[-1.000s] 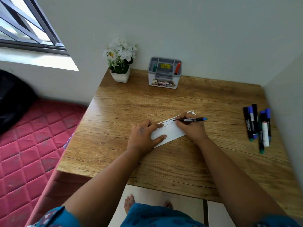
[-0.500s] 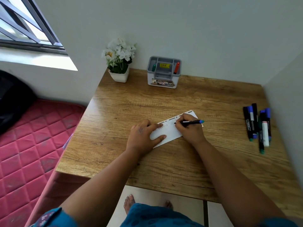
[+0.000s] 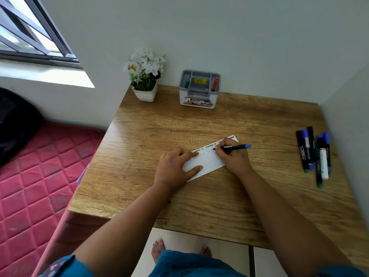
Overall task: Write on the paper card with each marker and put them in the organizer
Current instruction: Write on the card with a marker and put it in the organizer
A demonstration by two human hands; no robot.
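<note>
A white paper card (image 3: 207,160) lies on the wooden table (image 3: 199,124), with faint writing along its upper part. My left hand (image 3: 175,168) presses flat on the card's left end. My right hand (image 3: 233,156) grips a thin black marker (image 3: 233,147) with a blue end, its tip on the card. Several more markers (image 3: 313,152) lie in a loose bunch at the table's right edge. The grey organizer (image 3: 199,89) stands at the back by the wall, holding a green marker (image 3: 187,83) on its left and a red marker (image 3: 215,84) on its right.
A white pot of white flowers (image 3: 145,74) stands at the table's back left corner. Walls close the table at the back and on the right. A red quilted mattress (image 3: 36,176) lies left of the table, below a window.
My right hand and the marker have shifted slightly along the card as the writing goes on. My left hand stays pressed on the card.
</note>
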